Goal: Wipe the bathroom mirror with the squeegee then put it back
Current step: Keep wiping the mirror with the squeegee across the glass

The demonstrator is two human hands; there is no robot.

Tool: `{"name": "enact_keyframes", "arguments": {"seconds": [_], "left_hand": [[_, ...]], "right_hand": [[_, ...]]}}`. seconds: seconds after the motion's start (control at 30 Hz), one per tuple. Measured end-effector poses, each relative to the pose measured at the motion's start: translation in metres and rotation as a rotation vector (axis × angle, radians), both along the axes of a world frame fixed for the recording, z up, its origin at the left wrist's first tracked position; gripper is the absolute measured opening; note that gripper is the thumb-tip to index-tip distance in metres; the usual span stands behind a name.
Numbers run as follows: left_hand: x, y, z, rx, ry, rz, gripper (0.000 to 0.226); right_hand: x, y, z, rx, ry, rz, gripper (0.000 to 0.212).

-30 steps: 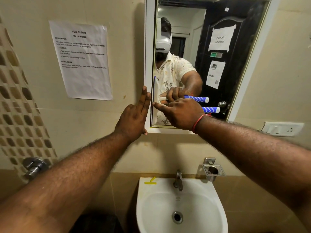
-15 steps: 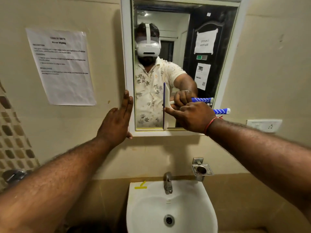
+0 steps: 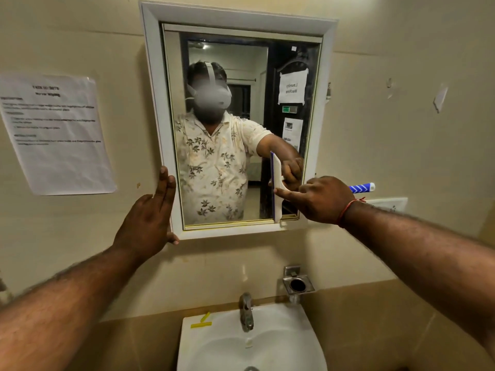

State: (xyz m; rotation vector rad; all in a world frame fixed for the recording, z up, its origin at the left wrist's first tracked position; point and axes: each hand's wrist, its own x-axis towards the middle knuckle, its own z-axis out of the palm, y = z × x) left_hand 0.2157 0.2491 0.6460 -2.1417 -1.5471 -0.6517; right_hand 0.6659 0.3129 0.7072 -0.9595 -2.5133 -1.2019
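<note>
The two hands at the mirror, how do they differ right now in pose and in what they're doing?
The left hand is flat and open, fingers straight, resting on the mirror frame's left edge and holding nothing. The right hand is closed around the squeegee handle, forefinger stretched along it, pressing the upright blade on the glass near the right side. Only the right wrist wears a red thread. Both are raised at the mirror's lower part.

The right hand [image 3: 318, 200] grips the blue-and-white squeegee [image 3: 277, 188], its blade upright against the mirror [image 3: 227, 129] glass near the mirror's lower right corner. The left hand [image 3: 146, 223] lies flat on the mirror's white frame at its lower left, above the sink [image 3: 300, 341].
</note>
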Motion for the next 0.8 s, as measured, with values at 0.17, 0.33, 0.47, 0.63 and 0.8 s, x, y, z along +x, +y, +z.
{"name": "enact_keyframes", "arguments": {"seconds": [0.17, 0.33, 0.47, 0.63, 0.8], "left_hand": [[0.000, 0.001, 0.000, -0.007, 0.001, -0.001, 0.181], [-0.001, 0.002, 0.000, -0.011, 0.009, -0.008, 0.181], [0.001, 0.000, 0.001, -0.024, 0.003, -0.005, 0.181], [0.002, -0.003, 0.002, -0.047, 0.000, 0.006, 0.182], [0.002, -0.005, 0.003, -0.052, -0.001, 0.008, 0.180]], "right_hand": [[0.021, 0.000, 0.001, 0.016, 0.022, -0.012, 0.056], [0.038, -0.002, 0.000, 0.018, 0.050, -0.090, 0.061], [0.039, -0.002, 0.003, 0.019, 0.046, -0.099, 0.059], [0.042, -0.002, 0.000, 0.000, 0.035, -0.101, 0.059], [0.039, -0.010, -0.006, 0.002, 0.144, -0.119, 0.057]]}}
